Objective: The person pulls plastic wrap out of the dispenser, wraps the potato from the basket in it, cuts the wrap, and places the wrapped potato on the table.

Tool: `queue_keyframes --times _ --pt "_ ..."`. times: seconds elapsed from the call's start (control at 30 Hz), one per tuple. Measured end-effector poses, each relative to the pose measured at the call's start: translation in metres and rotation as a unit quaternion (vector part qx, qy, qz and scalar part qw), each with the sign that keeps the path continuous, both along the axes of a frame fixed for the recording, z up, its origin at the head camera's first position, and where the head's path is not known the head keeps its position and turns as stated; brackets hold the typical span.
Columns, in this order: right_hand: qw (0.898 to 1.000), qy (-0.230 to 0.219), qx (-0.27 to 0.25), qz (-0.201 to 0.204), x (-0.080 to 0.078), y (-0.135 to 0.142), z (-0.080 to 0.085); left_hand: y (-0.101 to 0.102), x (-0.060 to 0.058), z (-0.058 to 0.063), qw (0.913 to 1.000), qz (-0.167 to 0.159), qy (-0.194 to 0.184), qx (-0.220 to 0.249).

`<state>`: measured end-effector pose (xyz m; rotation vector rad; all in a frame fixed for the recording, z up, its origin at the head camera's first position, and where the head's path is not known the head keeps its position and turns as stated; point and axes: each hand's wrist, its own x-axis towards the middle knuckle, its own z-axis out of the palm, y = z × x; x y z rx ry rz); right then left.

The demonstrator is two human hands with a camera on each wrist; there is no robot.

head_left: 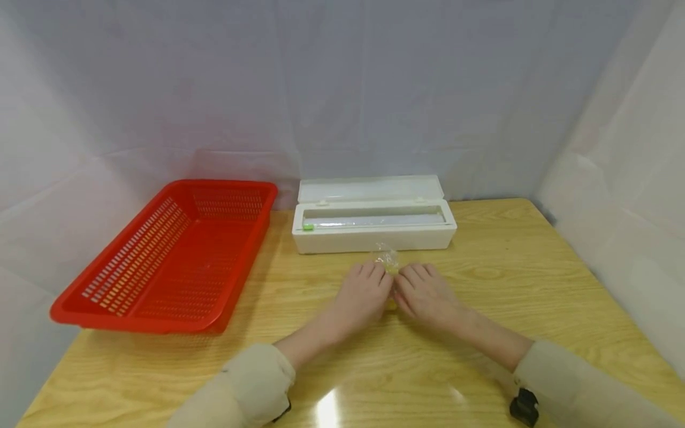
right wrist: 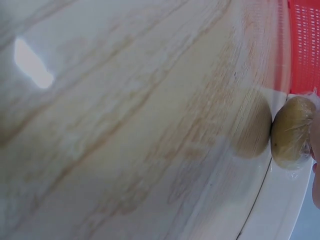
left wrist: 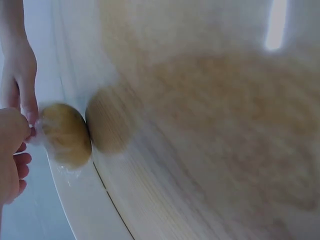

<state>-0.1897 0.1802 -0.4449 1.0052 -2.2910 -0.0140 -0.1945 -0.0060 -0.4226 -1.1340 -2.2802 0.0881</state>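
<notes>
A yellow-brown potato (left wrist: 66,136) rests on the table, wrapped in clear plastic wrap (head_left: 386,254). In the head view both hands mostly hide it, and loose film sticks up past the fingertips. From the left, my left hand (head_left: 365,291) pinches the gathered film on top of the potato. My right hand (head_left: 428,295) meets it from the other side, fingers curled on the same film, thumb pointing inward. The right wrist view shows the potato (right wrist: 291,134) from its side, with crinkled film stretched over it and the right hand (right wrist: 315,155) at the frame's edge.
A white cling film dispenser (head_left: 374,241) with its lid raised stands just beyond the hands, a roll (head_left: 374,220) and a green slider (head_left: 308,227) inside. At the left is a red plastic basket (head_left: 241,279). Pale cloth walls (head_left: 342,89) border the wooden table (head_left: 535,285).
</notes>
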Motion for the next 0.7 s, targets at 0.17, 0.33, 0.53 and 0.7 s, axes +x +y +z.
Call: queue_keyframes --times 0.17,0.33,0.53,0.7 --pt "1.000 0.002 0.000 -0.011 0.002 0.001 0.000 0.001 0.014 -0.003 0.9956 0.027 0.071 -0.055" --pt "0.999 -0.018 0.014 -0.033 0.006 0.000 0.003 0.007 0.020 -0.009 0.9906 0.068 0.072 -0.095" --pt "0.999 -0.028 0.009 -0.040 0.008 -0.003 0.002 0.014 0.020 -0.011 0.9907 0.093 0.066 -0.073" --pt "0.999 -0.039 -0.003 -0.027 0.007 -0.001 0.003 0.018 0.016 -0.011 0.9925 0.098 0.056 -0.045"
